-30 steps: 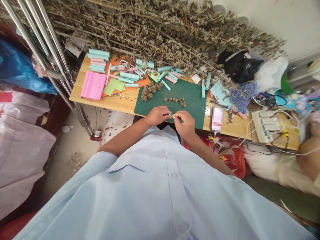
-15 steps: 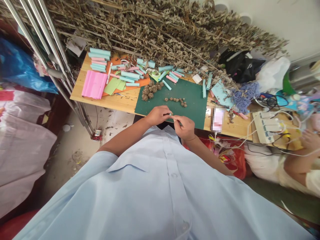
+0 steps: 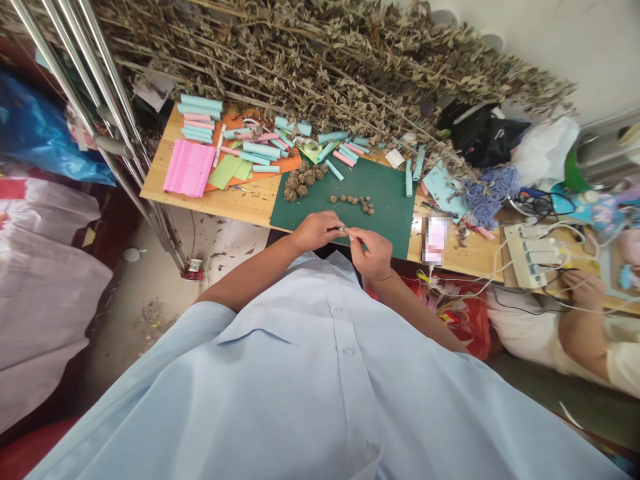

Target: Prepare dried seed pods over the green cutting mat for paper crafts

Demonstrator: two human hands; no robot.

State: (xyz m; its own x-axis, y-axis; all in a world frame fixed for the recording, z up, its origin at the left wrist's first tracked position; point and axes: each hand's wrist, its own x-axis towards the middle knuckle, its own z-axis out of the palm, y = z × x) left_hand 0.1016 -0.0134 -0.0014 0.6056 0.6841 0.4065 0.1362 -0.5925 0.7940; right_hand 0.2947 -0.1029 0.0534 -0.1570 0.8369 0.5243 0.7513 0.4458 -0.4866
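Observation:
At the near edge of the green cutting mat [image 3: 385,193], my left hand [image 3: 319,231] is closed, its fingertips pinching something small and pale that I cannot make out. My right hand [image 3: 373,255] meets it there, thumb and finger pinched at the same spot; whatever lies between them is too small to name. Beyond the hands, a heap of brown balls of crumbled plant matter [image 3: 303,180] sits on the mat's left part. A row of smaller brown clumps [image 3: 353,199] lies near the mat's middle.
Blue and pink paper rolls [image 3: 260,150] crowd the table's back left beside folded pink paper [image 3: 189,168]. Dried leafy stalks [image 3: 300,60] lie along the back. To the right are a phone [image 3: 436,240], a power strip [image 3: 531,253] and another person's hand [image 3: 583,287].
My right hand has shifted slightly right, its fingertips still by the left ones. My left hand has hardly moved. The other person's hand has come left and down, beside the power strip.

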